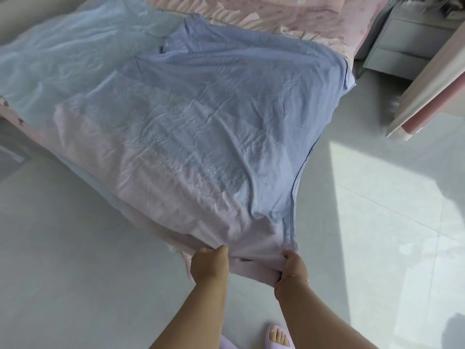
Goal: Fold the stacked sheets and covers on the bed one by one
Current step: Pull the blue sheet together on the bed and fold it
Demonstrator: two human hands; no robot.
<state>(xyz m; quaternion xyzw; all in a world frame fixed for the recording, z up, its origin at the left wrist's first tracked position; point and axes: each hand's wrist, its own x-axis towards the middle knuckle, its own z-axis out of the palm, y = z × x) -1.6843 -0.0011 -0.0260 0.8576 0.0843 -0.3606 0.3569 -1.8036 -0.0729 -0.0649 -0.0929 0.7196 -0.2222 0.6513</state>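
A blue cover with a pale pink embroidered band lies spread across the bed, its near end pulled off the bed edge toward me. My left hand grips the near pink hem at its left. My right hand, with a thin bracelet on the wrist, grips the same hem a short way to the right. The cloth bunches between the two hands. A light blue sheet lies under the cover at the far left.
A pink patterned bedspread shows at the head of the bed. A grey nightstand stands at the upper right, beside a pink-and-white board. Pale floor tiles surround the bed. My feet in lilac slippers are below.
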